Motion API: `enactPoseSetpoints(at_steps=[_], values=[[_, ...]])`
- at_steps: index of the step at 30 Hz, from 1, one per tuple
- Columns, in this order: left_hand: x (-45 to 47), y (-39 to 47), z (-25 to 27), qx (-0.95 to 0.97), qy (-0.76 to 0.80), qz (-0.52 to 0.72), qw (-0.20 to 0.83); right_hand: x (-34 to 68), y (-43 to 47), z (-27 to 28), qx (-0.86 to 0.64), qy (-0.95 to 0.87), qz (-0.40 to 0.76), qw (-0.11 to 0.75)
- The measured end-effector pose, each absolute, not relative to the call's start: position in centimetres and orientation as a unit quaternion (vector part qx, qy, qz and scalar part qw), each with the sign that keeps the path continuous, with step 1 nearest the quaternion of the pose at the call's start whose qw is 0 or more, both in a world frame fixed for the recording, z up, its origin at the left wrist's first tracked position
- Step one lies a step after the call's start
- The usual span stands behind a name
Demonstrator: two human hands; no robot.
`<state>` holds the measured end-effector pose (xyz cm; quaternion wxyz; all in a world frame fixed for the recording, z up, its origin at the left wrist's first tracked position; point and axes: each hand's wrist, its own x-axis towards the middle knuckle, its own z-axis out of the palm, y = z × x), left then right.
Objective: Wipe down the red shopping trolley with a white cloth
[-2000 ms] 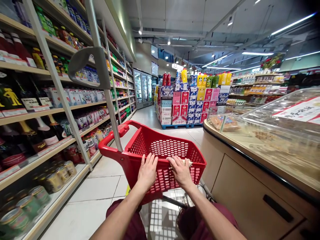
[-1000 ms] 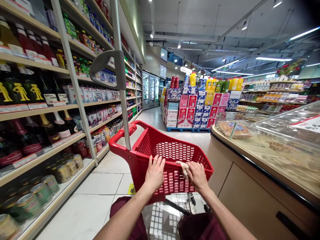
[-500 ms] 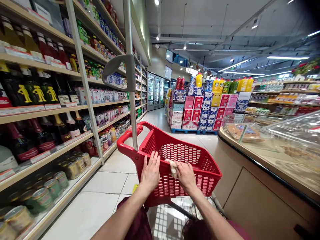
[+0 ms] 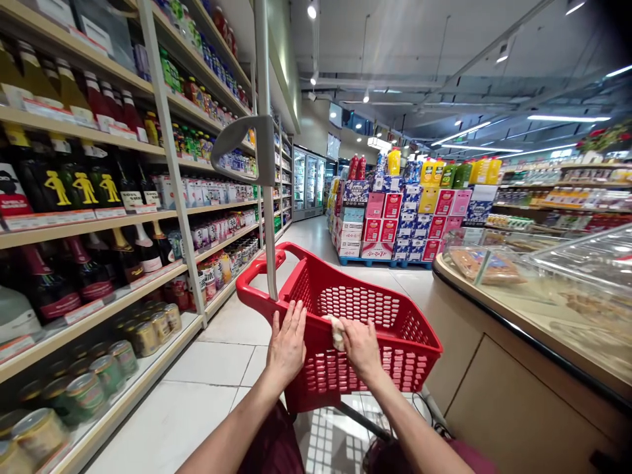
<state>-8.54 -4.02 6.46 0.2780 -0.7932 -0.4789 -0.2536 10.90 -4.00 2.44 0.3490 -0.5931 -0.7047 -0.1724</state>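
Bright, cool light reaches me from tube lamps (image 4: pixel 569 118) at the far right and spotlights (image 4: pixel 311 10) overhead. Beneath my red basket (image 4: pixel 318 334) a sunny-looking grid of light and shadow marks the near floor (image 4: pixel 187 395). Glare glints off the clear lids (image 4: pixel 587 257) on my right; the low cans (image 4: pixel 89 395) sit dimmer. The left shelves (image 4: pixel 172 155) stretch and lean, and the upper right corner blacks out.

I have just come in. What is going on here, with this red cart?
Someone's left hand rests flat on the near rim of a red shopping cart, while the right hand holds a pale, crumpled cloth against the same rim. The cart stands between drink shelves and a counter.
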Motion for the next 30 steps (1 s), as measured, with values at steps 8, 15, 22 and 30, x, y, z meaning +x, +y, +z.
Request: enactPoseSetpoints(at_steps=[8, 15, 22, 30], values=[[-11.9, -4.6, 6.8, -0.758, -0.51, -0.294, 0.282, 11.1, -3.8, 1.7, -0.589, -0.692, -0.173, 0.38], [-14.8, -4.2, 7.9, -0.728, -0.521, -0.321, 0.309, -2.5, -1.6, 8.8, -0.496, -0.732, -0.16, 0.438], [-14.7, -4.6, 7.5, -0.726, -0.532, -0.333, 0.281, 2.9, -2.6, 6.0, -0.533, -0.73, -0.178, 0.388], [-12.1, -4.5, 8.0, -0.755, -0.501, -0.311, 0.287, 1.6, -1.9, 5.8, -0.538, -0.728, -0.17, 0.39]])
